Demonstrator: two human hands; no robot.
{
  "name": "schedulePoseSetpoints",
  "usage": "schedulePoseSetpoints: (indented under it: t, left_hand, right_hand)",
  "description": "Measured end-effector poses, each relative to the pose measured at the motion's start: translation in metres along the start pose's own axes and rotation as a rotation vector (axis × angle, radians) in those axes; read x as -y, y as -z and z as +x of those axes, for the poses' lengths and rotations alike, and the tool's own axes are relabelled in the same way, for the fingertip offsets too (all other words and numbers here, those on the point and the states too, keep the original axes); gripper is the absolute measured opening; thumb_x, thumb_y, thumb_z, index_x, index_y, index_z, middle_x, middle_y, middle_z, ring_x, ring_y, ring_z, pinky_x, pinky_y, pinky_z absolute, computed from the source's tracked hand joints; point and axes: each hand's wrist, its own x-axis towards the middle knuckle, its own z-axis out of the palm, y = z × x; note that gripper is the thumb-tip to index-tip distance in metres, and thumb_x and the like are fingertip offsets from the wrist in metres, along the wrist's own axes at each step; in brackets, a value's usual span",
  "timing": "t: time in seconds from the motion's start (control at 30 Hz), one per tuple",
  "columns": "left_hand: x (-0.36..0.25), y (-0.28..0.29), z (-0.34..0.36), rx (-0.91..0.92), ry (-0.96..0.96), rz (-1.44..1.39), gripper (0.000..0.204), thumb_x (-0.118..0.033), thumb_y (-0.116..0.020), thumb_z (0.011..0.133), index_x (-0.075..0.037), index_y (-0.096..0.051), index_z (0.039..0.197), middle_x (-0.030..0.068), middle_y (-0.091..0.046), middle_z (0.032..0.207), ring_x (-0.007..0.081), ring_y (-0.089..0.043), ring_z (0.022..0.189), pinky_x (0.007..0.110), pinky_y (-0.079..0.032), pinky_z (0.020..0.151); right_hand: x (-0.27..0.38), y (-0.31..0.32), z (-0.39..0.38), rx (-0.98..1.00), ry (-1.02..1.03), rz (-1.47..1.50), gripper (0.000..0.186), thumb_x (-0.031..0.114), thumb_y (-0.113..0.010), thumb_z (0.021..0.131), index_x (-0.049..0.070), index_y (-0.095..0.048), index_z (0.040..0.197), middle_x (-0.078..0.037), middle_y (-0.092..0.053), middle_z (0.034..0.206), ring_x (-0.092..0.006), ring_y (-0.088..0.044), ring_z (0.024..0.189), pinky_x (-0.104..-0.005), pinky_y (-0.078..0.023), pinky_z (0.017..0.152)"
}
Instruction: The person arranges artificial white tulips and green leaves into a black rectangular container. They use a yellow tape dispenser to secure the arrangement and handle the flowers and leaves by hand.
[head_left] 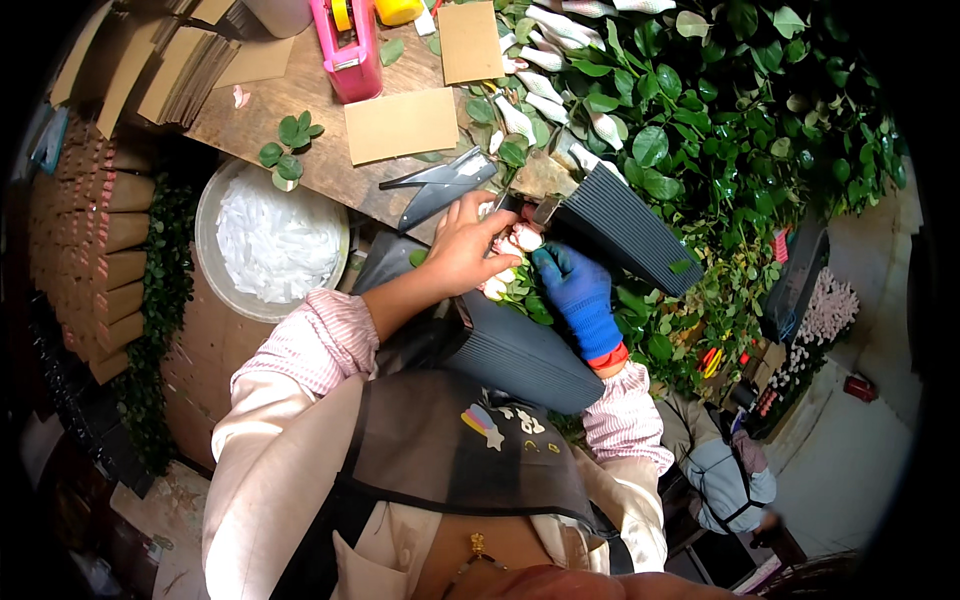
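Observation:
Several pale pink roses [522,238] with green leaves lie between two dark grey ribbed blocks, the far block [632,232] and the near block [525,352]. My bare left hand [465,245] reaches over the roses from the left, its fingers apart and touching the blooms. On the right side, my right hand [578,288] wears a blue glove with teal fingertips. Its fingers are curled together against the roses' leaves, and what they pinch is hidden. A metal buckle-like piece [546,208] sits at the end of the far block. Beyond my left hand lies a dark grey angular tool [438,186].
Cardboard pieces [402,126] and a pink tape dispenser [350,60] lie on the wooden table [245,108]. A round tub [205,235] of white strips stands left. White-netted buds [545,85] and leafy stems [720,130] fill the far right. Another person [725,480] is at lower right.

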Motion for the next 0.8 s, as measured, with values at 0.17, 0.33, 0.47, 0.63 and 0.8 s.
schedulePoseSetpoints:
  t: [0.17,0.33,0.47,0.63,0.8]
  left_hand:
    - [-0.005,-0.002,0.002,0.002,0.033,-0.021,0.061,-0.037,-0.083,0.078,-0.014,-0.058,0.129,0.0213,-0.042,0.142,0.0428,-0.04,0.132,0.051,-0.034,0.11]
    - [-0.013,0.0,0.01,0.022,0.048,0.003,0.062,-0.038,-0.084,0.077,-0.014,-0.059,0.129,0.0205,-0.041,0.141,0.0423,-0.04,0.132,0.051,-0.034,0.111]
    - [-0.024,-0.006,0.019,-0.011,0.07,0.002,0.053,-0.041,-0.085,0.076,-0.016,-0.067,0.119,0.0194,-0.046,0.135,0.0409,-0.043,0.128,0.049,-0.038,0.108]
    - [-0.046,-0.018,0.03,-0.091,0.12,0.002,0.038,-0.04,-0.083,0.079,-0.014,-0.074,0.106,0.0189,-0.051,0.128,0.0395,-0.05,0.121,0.046,-0.044,0.101]
    - [-0.059,-0.017,0.035,-0.077,0.155,-0.013,0.037,-0.033,-0.085,0.079,-0.009,-0.073,0.104,0.0198,-0.05,0.124,0.0368,-0.05,0.121,0.043,-0.043,0.103]
  right_hand:
    - [0.015,0.011,0.005,-0.032,0.128,-0.318,0.026,0.041,-0.064,0.095,0.018,-0.071,0.103,-0.014,-0.071,0.084,-0.0371,-0.069,0.076,-0.0464,-0.055,0.066]
    - [0.01,0.012,0.011,-0.028,0.176,-0.419,0.027,0.042,-0.064,0.095,0.017,-0.07,0.102,-0.014,-0.071,0.081,-0.0368,-0.069,0.073,-0.048,-0.054,0.061]
    - [0.006,0.024,0.007,-0.047,0.191,-0.371,0.027,0.042,-0.064,0.095,0.016,-0.068,0.102,-0.014,-0.07,0.081,-0.0375,-0.069,0.073,-0.0487,-0.054,0.063]
    - [-0.008,0.053,-0.001,0.015,0.222,-0.245,0.035,0.041,-0.063,0.095,0.014,-0.068,0.117,-0.018,-0.072,0.09,-0.0387,-0.07,0.081,-0.047,-0.055,0.07]
    - [-0.011,0.076,-0.011,-0.037,0.019,0.107,0.038,0.04,-0.061,0.094,0.006,-0.069,0.109,-0.022,-0.071,0.098,-0.0428,-0.068,0.09,-0.0502,-0.054,0.08]
